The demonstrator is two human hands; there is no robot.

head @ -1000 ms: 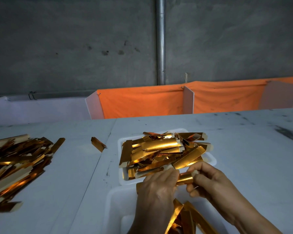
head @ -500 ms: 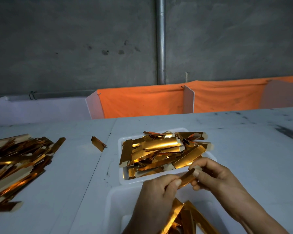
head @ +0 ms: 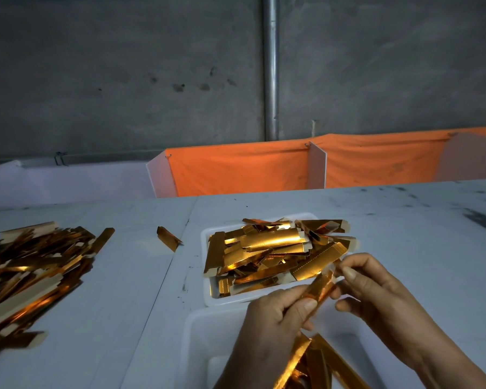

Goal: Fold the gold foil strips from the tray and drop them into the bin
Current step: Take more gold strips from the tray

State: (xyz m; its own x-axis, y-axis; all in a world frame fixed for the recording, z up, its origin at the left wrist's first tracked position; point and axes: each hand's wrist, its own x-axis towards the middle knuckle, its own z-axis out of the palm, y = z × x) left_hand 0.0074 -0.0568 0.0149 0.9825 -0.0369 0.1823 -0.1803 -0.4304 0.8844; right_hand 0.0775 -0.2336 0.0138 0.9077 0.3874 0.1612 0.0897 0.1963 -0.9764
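A white tray [head: 205,240] holds a heap of gold foil strips [head: 275,248] in the middle of the table. Just in front of it, both hands hold one gold strip [head: 321,286] tilted up to the right. My left hand [head: 272,318] grips its lower end between thumb and fingers. My right hand [head: 376,290] pinches its upper end. Below the hands stands a white bin [head: 199,338] with several folded gold strips [head: 309,366] inside.
A large loose pile of gold strips [head: 31,273] lies on the table at the left. One stray strip [head: 167,238] lies left of the tray. Orange cloth partitions [head: 236,172] stand along the table's far edge, before a grey wall with a pipe [head: 270,66].
The held strip has turned from nearly level to tilted up at the right. My right hand rose and moved right; my left hand shifted right along the strip.
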